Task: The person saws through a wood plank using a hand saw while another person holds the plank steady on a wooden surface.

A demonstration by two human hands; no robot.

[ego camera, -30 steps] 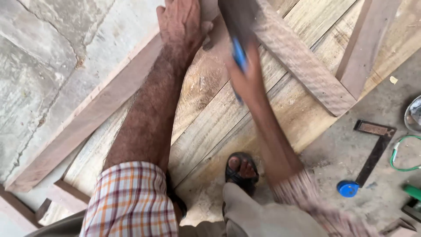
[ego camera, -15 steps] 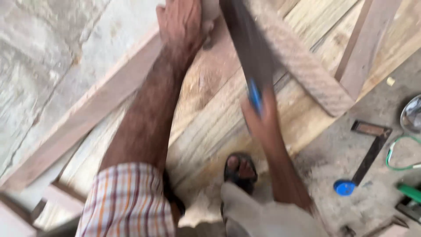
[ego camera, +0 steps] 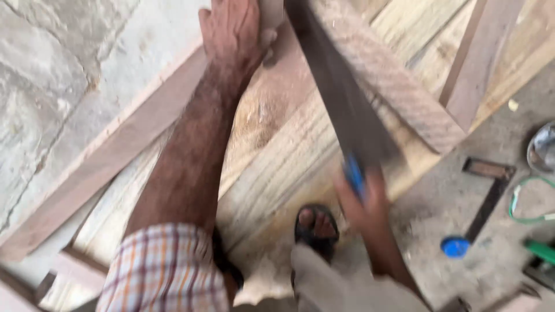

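My left hand (ego camera: 234,36) presses flat on a reddish wooden board (ego camera: 144,124) near the top of the view, fingers spread over its upper end. My right hand (ego camera: 364,196), blurred by motion, grips the blue handle (ego camera: 354,173) of a hand saw. The saw's dark blade (ego camera: 335,92) runs up and left from the handle across the stacked pale planks (ego camera: 289,162), ending close beside my left hand. A rough sawn batten (ego camera: 393,86) lies diagonally just right of the blade. My sandalled foot (ego camera: 316,228) rests on the edge of the planks below the handle.
A try square (ego camera: 488,193) lies on the concrete floor at the right, with a blue round cap (ego camera: 455,247) near it. A green cord (ego camera: 529,199), a green tool (ego camera: 542,251) and a metal bowl (ego camera: 543,147) sit at the right edge. Cracked concrete (ego camera: 52,75) fills the left.
My right hand has pulled the saw back down and to the right, so more of the blade shows. My left hand has stayed on the board.
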